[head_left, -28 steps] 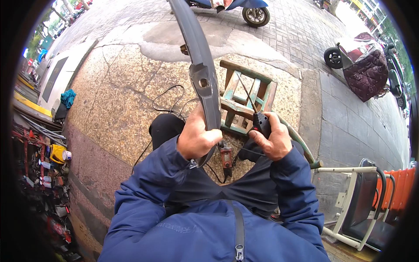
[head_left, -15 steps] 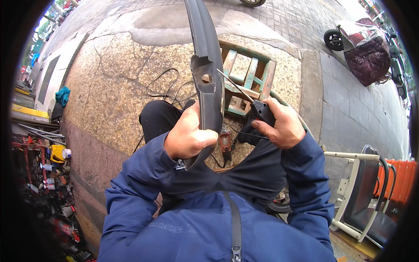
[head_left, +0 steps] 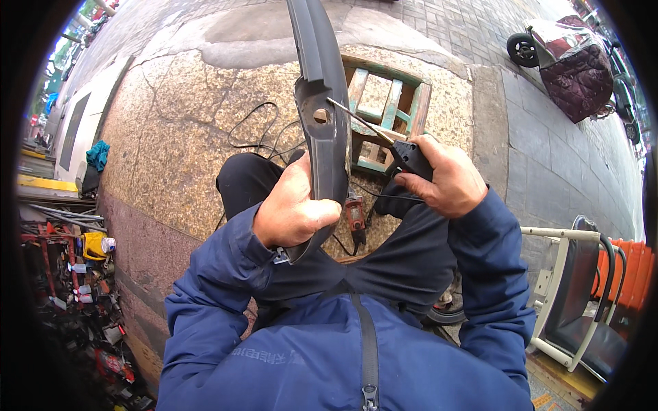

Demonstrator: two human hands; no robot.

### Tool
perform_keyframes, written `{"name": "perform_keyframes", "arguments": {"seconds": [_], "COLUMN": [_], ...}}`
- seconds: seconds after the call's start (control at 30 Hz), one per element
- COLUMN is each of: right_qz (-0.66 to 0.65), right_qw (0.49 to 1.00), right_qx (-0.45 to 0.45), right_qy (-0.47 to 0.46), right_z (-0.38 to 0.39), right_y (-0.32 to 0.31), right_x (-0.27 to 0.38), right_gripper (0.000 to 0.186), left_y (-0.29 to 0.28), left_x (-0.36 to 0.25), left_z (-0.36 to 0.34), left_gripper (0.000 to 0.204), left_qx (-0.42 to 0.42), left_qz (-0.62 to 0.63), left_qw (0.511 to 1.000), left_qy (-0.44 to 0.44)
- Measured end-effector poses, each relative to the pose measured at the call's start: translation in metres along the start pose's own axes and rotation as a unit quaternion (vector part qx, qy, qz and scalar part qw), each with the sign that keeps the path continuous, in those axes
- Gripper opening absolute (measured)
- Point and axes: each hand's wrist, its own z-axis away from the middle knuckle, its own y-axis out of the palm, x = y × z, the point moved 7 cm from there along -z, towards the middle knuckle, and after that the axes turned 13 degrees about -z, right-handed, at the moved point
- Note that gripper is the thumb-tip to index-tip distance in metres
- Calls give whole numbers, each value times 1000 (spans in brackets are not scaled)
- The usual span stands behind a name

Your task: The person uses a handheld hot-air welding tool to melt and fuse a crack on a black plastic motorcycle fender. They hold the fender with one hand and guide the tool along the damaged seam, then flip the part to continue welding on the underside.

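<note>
My left hand [head_left: 291, 209] grips a long, curved dark plastic panel [head_left: 329, 164], held upright before me, with a round hole in its recessed middle. In my right hand [head_left: 445, 179] is a black-handled tool [head_left: 408, 154] with a long thin metal rod. The rod's tip is at the panel, just above and right of the hole; whether it touches cannot be made out. A red tool [head_left: 355, 220] with a cord lies low between my legs, partly behind the panel.
A weathered wooden stool [head_left: 418, 103] lies behind the panel, near black cables [head_left: 257, 109]. Piled tools and a yellow container [head_left: 92, 246] are at left. A scooter with a quilted maroon cover [head_left: 576, 82] stands upper right; a metal-framed seat [head_left: 569, 301] stands at lower right.
My right hand has moved up and to the right, and the rod has swung left from over the stool onto the panel. My left hand has shifted slightly left with the panel.
</note>
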Motion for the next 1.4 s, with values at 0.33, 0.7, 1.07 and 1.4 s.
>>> {"name": "perform_keyframes", "arguments": {"seconds": [0.33,0.7,1.07,1.4], "right_qz": [-16,-5,-21,-8], "right_qw": [1000,999,1000,1000], "right_qx": [8,-2,8,13], "right_qy": [-1,-38,11,-8], "right_z": [-1,-2,-3,-1], "right_y": [0,-3,-3,-3], "right_x": [4,5,-2,3], "right_gripper": [42,42,40,40], "left_y": [0,1,1,2], "left_x": [-1,-1,-1,-4], "left_z": [1,2,2,4], "left_gripper": [70,71,72,72], "left_qx": [-4,1,-5,4], "left_qz": [0,28,20,17], "left_qw": [1000,999,1000,1000], "left_qy": [-11,-19,-15,-24]}}
